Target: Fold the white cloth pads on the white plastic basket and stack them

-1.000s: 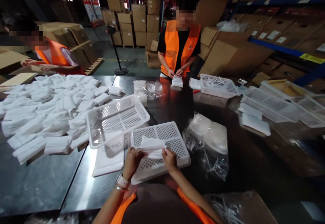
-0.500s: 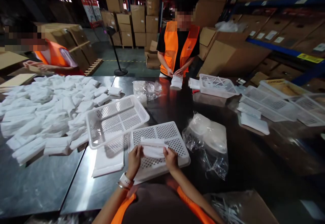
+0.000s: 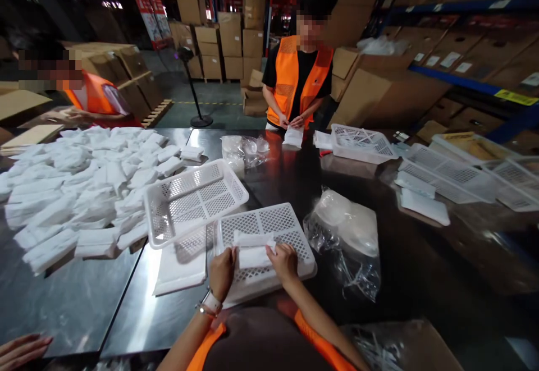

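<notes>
Both my hands grip a white folded packet [image 3: 253,257], soft and paper-like, above an overturned white plastic basket [image 3: 275,222]. My left hand [image 3: 223,270] is closed on its left end, a white watch on the wrist. My right hand [image 3: 284,261] pinches its right end between thumb and fingers. Just left stands a second white basket [image 3: 197,197], upright and tilted at an angle. Beneath and beside it lies a stack of flat white sheets [image 3: 179,273]. To the right rests a clear plastic bag [image 3: 349,225] with round whitish pieces inside.
A big heap of white packets [image 3: 92,180] covers the table's left. Across the table a person in an orange vest [image 3: 298,79] handles a packet; another person [image 3: 99,99] stands far left. Someone's hand [image 3: 25,348] shows at lower left. More baskets [image 3: 362,143] stand right.
My right hand has shifted slightly, and the packet looks flatter and more folded over. Another person's hand has come into view at the lower left.
</notes>
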A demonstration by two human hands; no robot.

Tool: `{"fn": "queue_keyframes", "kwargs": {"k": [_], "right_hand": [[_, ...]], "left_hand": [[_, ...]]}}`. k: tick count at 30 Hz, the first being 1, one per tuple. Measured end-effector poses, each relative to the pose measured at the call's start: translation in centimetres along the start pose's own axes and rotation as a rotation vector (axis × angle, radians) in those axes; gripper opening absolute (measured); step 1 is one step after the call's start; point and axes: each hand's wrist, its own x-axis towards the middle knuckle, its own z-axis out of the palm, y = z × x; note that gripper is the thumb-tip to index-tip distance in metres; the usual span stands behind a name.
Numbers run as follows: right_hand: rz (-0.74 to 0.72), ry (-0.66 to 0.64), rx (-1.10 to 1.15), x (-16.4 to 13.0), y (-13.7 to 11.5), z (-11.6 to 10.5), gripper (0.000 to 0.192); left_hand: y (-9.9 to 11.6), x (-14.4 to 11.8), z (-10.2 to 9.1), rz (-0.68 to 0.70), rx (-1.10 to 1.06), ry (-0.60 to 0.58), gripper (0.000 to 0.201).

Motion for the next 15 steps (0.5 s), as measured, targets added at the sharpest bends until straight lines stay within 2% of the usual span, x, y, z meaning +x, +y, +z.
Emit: {"fn": "queue_keyframes", "kwargs": {"k": [3,5,6,8,9,11,13,15], "right_hand": [[0.069,-0.045,-0.059,0.7,0.2,-0.4,0.040],[0.104,-0.066,-0.110,1.5,0.1,-1.1,0.032],[0.098,-0.071,-0.131,1.9,0.0,-1.5,0.025],[0.002,-0.077,-0.125,2.3,-0.6,-1.9,0.018],[-0.091,-0.081,-0.084,2.4,-1.1,-1.8,0.019],[-0.305,-0.074,0.040,2.1,-1.9,-1.1,0.029],[-0.410,-0.058,0.129,1.4,-2.5,0.3,0.040],[-0.356,-0.042,0.157,0.6,-2.6,1.9,0.049]], "left_hand": [[-0.1,0.5,-0.2,-0.079,0.053,-0.045,0.038],[-0.1,0.7,-0.5,-0.079,0.091,0.001,0.036],[0.0,0.8,-0.7,-0.024,0.101,0.049,0.033],[0.4,0.9,-0.6,0.220,0.083,0.126,0.029],[0.6,1.0,-0.3,0.372,0.066,0.120,0.030],[1.1,1.2,0.7,0.630,0.046,0.034,0.037],[1.3,1.5,2.2,0.726,0.063,-0.040,0.043],[1.2,1.7,3.7,0.653,0.088,-0.050,0.048]]}}
